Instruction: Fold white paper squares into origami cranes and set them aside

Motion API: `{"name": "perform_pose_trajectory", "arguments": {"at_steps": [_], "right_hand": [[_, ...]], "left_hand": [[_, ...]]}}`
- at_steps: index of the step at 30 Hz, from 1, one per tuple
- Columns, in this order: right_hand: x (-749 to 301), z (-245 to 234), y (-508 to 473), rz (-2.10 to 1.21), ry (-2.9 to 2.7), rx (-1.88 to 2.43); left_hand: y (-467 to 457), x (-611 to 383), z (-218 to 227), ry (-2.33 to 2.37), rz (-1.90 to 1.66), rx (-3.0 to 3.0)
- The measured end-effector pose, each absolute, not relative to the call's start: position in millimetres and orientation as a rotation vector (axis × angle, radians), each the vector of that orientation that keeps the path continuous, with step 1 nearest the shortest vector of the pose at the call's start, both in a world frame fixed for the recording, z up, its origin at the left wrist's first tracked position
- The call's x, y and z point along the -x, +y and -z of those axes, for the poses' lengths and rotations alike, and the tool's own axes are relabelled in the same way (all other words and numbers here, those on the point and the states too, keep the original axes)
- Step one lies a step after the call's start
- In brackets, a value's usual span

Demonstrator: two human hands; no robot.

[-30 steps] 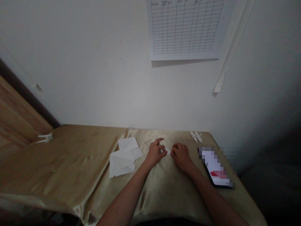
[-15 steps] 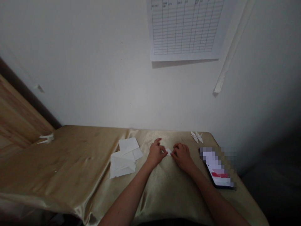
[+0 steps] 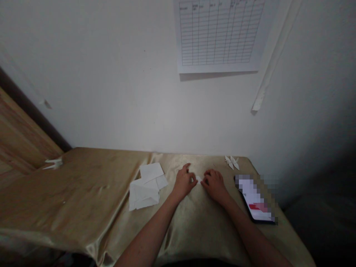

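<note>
Folded figures (image 3: 231, 162), far right, look finished; left hand (image 3: 184, 180), right hand (image 3: 215, 182) pinch small paper (image 3: 198, 179), seemingly unfinished; left-side sheets (image 3: 144, 193) seem unused.

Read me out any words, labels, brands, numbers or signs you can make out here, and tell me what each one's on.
Nothing can be read with certainty.
Printed sheet on the wall: characters head its ruled grid, too small and blurred to read.
Phone: screen partly pixelated, no readable text.
Loose white sheets: no writing visible.
Small paper piece between left hand and right hand: no writing visible.
</note>
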State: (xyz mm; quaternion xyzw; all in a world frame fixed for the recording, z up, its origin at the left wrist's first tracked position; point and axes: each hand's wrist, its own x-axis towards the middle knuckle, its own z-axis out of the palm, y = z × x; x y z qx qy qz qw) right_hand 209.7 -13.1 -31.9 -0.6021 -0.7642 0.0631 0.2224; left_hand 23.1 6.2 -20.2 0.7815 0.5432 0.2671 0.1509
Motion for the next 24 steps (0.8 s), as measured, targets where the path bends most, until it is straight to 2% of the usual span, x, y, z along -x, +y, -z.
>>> {"name": "perform_pose_trajectory", "arguments": {"at_steps": [24], "right_hand": [[-206.8, 31.5, -14.9, -0.178, -2.042, 1.674]], "left_hand": [[2.4, -20.9, 15.1, 1.555, -0.707, -2.33]]}}
